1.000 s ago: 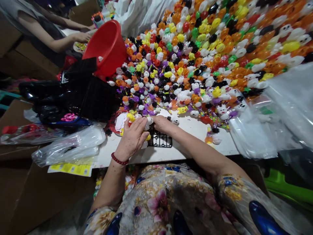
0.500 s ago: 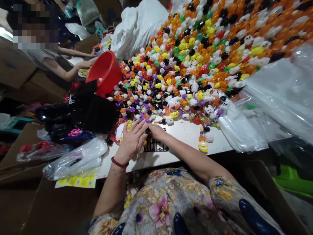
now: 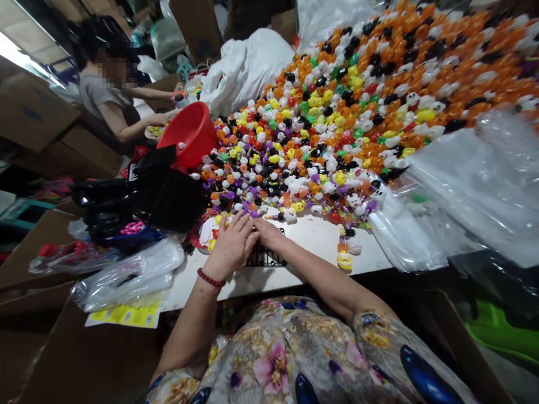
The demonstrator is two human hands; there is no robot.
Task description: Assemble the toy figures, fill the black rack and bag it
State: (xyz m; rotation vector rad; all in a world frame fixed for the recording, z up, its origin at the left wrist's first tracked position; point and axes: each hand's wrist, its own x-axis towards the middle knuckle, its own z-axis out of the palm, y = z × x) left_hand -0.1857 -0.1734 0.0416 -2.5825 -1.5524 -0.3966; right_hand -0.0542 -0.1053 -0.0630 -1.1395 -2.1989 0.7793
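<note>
My left hand [image 3: 233, 246], with a red bead bracelet at the wrist, is stretched out palm down, its thumb apart from the fingers. Its fingertips meet my right hand [image 3: 270, 234] over a black grid-like frame [image 3: 265, 259] on the white tabletop [image 3: 312, 231]. The fingers of my right hand are drawn together; their tips, and whatever may be between them, are hidden. Just left of my left hand sits a round red-rimmed tray [image 3: 196, 234] with yellow and white pieces in it. Small toys, one a white-headed figure [image 3: 289, 215], lie beyond my fingertips.
A large heap of small plastic toys [image 3: 320, 129] covers the table's far side. Clear plastic bags [image 3: 425, 224] lie right, more bags [image 3: 130, 272] left. A red tub [image 3: 189, 134] stands by black bags [image 3: 168, 196]. A yellow toy [image 3: 344, 260] is near the front edge. A co-worker [image 3: 112, 106] sits far left.
The camera view has shifted, so the table appears slightly lower and the co-worker further right. My hands stay together over the black frame, with only a slight change of pose.
</note>
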